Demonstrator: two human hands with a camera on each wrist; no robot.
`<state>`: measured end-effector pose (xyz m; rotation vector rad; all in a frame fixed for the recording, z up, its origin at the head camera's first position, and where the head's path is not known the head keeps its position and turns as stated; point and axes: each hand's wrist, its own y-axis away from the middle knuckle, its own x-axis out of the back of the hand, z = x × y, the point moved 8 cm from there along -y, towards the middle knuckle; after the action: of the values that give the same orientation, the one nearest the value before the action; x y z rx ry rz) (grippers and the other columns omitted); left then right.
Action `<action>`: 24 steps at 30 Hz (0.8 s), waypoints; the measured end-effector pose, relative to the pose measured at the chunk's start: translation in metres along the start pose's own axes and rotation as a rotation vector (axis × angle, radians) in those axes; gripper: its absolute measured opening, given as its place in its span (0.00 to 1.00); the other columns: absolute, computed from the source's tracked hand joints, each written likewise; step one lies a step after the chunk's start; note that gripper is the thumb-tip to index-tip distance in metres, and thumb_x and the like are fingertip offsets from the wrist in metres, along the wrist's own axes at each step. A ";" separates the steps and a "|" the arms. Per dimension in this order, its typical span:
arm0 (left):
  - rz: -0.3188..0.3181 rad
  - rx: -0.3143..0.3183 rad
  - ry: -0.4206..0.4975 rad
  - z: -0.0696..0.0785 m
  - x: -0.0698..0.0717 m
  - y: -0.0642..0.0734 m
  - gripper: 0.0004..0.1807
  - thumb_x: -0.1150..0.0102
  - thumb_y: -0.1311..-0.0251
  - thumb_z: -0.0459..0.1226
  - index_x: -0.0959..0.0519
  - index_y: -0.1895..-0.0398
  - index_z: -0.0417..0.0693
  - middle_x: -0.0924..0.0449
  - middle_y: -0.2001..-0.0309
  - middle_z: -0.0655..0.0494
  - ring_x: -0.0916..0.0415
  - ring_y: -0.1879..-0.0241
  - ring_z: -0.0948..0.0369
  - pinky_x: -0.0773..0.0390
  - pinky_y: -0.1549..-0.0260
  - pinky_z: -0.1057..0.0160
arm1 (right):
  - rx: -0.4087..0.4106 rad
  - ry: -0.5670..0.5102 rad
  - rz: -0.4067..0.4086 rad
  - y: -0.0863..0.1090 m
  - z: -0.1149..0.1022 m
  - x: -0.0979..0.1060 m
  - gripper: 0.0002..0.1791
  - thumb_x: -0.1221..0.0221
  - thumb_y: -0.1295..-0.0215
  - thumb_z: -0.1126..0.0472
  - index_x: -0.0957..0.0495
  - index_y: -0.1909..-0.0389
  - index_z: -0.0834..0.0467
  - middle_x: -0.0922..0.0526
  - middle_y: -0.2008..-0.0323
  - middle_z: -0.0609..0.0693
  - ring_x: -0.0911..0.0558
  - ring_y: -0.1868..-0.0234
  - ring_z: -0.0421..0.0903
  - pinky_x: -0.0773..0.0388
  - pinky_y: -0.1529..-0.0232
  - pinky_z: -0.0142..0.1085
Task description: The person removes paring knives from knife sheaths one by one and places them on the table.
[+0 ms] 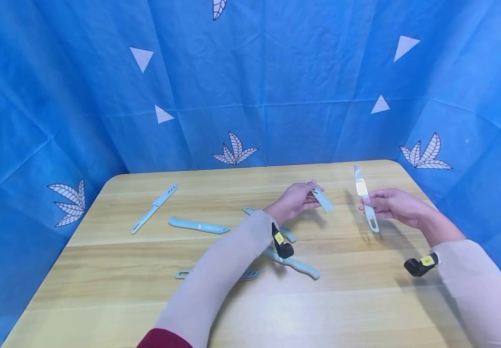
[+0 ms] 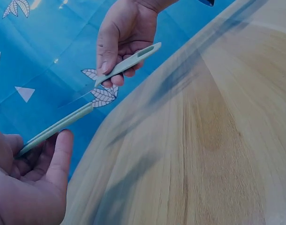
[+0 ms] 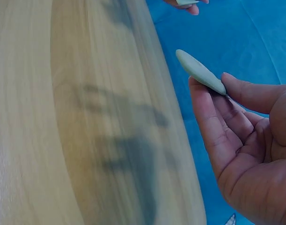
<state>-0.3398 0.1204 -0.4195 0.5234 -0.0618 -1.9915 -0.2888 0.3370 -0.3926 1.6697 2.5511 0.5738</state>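
The left hand (image 1: 297, 200) pinches a pale green slotted sheath (image 1: 322, 199) at one end, raised above the counter (image 1: 342, 309), while the right hand (image 1: 400, 207), well apart from it, grips a knife (image 1: 361, 189) by its pale handle between thumb and fingers, the bare blade pointing away from the person. To the left of the left hand lie a light blue knife (image 1: 198, 226) and, farther out, a slimmer one (image 1: 154, 209); nearer the person than that hand, a curved-handled knife (image 1: 301, 267) and two more pale pieces are partly hidden by the left sleeve (image 1: 215, 268).
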 end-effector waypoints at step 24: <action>-0.019 0.032 -0.208 -0.024 -0.027 -0.018 0.15 0.46 0.29 0.41 0.21 0.59 0.35 0.19 0.72 0.49 0.21 0.75 0.60 0.14 0.61 0.61 | -0.071 0.012 0.056 -0.007 0.026 0.013 0.23 0.45 0.27 0.63 0.33 0.42 0.77 0.19 0.54 0.54 0.18 0.57 0.42 0.18 0.50 0.36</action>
<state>-0.3350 0.1565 -0.4369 0.3371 -0.2183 -2.0601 -0.2943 0.3534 -0.4167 1.7243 2.4681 0.6711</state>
